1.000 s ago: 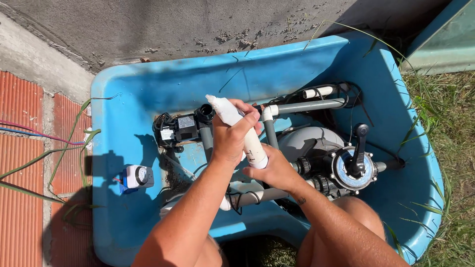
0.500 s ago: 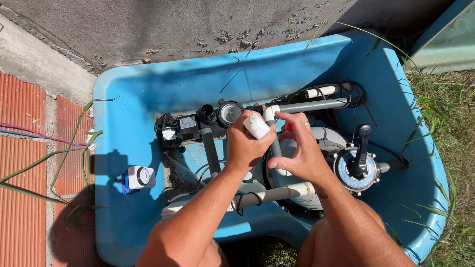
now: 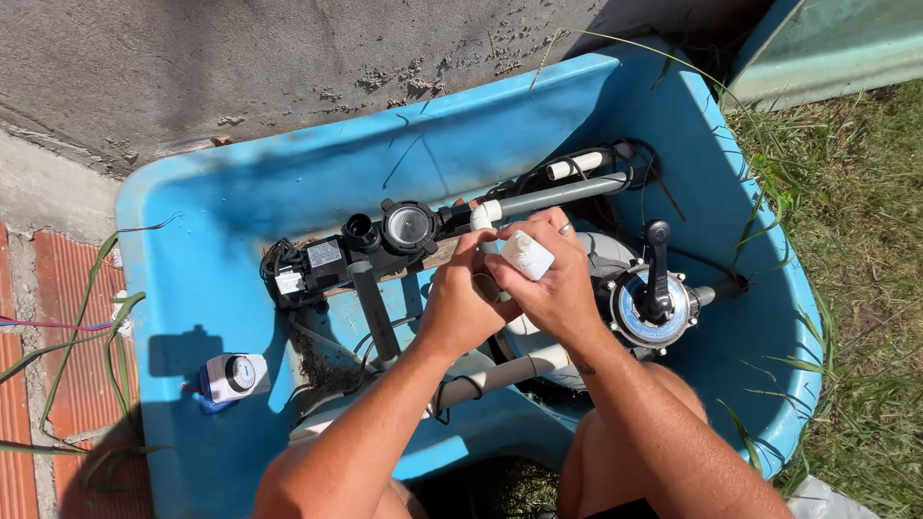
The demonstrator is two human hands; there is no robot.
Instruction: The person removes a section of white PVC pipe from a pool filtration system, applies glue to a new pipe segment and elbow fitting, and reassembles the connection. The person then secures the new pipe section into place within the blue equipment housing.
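Note:
Both my hands meet over a blue plastic pit point(image 3: 240, 192) that holds pool pump equipment. My right hand point(image 3: 553, 284) grips a white tube point(image 3: 526, 255) by its capped end, which points toward the camera. My left hand point(image 3: 464, 300) is closed around the tube's lower part, just beside the right hand. Under them lie a black pump point(image 3: 332, 258) with a clear round lid point(image 3: 409, 226), grey pipes point(image 3: 558, 197) and a filter valve with a black lever point(image 3: 657, 288).
A small white and blue timer box point(image 3: 231, 377) sits on the pit's left ledge. A concrete wall point(image 3: 240, 67) runs behind, red brick paving point(image 3: 58, 317) lies left, grass point(image 3: 856, 269) right. My knee point(image 3: 615, 452) is at the pit's front edge.
The white tube was held up at a slant in my left hand. It has come down lower and turned end-on, and both hands now close around it.

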